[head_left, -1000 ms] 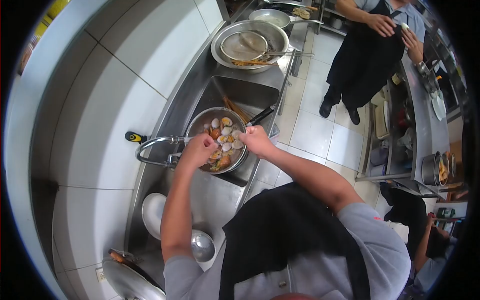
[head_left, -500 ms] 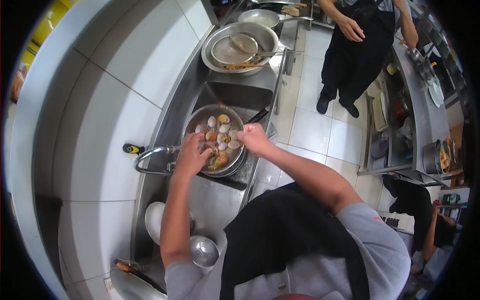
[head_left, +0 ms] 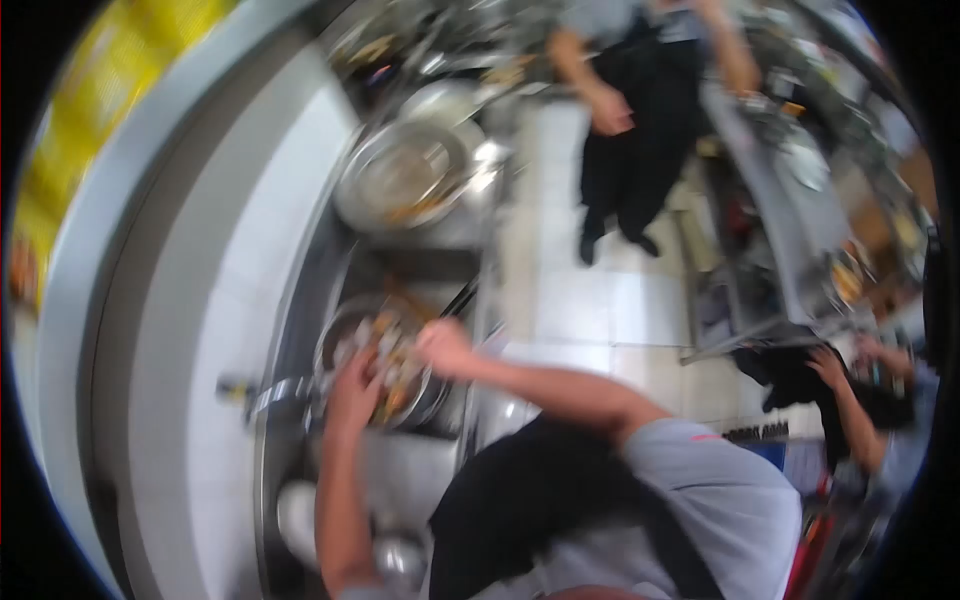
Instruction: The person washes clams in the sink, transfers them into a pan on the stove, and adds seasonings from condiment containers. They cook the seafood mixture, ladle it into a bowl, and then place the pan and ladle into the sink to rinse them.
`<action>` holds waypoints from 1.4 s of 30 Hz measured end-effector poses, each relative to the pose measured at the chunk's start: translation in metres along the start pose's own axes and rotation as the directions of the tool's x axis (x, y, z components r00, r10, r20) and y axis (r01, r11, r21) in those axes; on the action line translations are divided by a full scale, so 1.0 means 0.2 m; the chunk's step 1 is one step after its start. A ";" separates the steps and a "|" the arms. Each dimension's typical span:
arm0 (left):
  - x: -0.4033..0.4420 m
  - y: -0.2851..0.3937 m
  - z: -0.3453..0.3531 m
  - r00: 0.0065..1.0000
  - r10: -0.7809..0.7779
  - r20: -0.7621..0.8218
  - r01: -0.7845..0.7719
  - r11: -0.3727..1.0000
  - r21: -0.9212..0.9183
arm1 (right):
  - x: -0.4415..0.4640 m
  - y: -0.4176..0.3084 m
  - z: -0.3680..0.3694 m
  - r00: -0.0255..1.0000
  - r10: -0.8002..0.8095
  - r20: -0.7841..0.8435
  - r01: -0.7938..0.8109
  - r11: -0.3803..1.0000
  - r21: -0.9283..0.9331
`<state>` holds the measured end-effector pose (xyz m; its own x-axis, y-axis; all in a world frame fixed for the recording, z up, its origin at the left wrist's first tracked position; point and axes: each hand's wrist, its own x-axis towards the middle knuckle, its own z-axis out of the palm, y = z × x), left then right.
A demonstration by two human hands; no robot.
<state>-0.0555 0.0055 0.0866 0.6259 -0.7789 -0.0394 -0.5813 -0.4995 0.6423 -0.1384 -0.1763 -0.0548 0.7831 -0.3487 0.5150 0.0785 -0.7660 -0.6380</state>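
Clams [head_left: 386, 348] with pale and orange shells lie in a round metal vessel [head_left: 322, 348] over the sink. The picture is smeared by motion, so single shells are hard to pick out. My left hand [head_left: 352, 388] reaches in at the near left side, its fingers blurred among the clams. At the right rim is my right hand [head_left: 445, 347], fingers curled closed; whatever they grip is hidden. A dark handle [head_left: 461, 299] sticks out behind the right hand.
A large metal bowl [head_left: 352, 205] with a strainer in it stands beyond the sink. The faucet [head_left: 280, 395] is at the left, with a white bowl [head_left: 298, 520] nearer me. One person [head_left: 645, 130] stands ahead in the aisle; another person's arm [head_left: 850, 410] shows at the right.
The whole view has shifted, so the vessel and my hands appear lower and further left, and blurred. My right hand stays near the rim, my left over the clams.
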 end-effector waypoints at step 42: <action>0.13 -0.20 -0.02 0.989 -0.140 0.044 0.146 0.948 -0.281 | 0.10 -0.13 -0.21 0.665 0.638 0.387 -0.697 0.345 0.628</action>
<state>-0.0148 0.0061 0.0630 0.6774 -0.7175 -0.1623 -0.3136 -0.4812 0.8186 -0.1507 -0.1865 -0.0042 0.8102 -0.5115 -0.2862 -0.1309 0.3179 -0.9390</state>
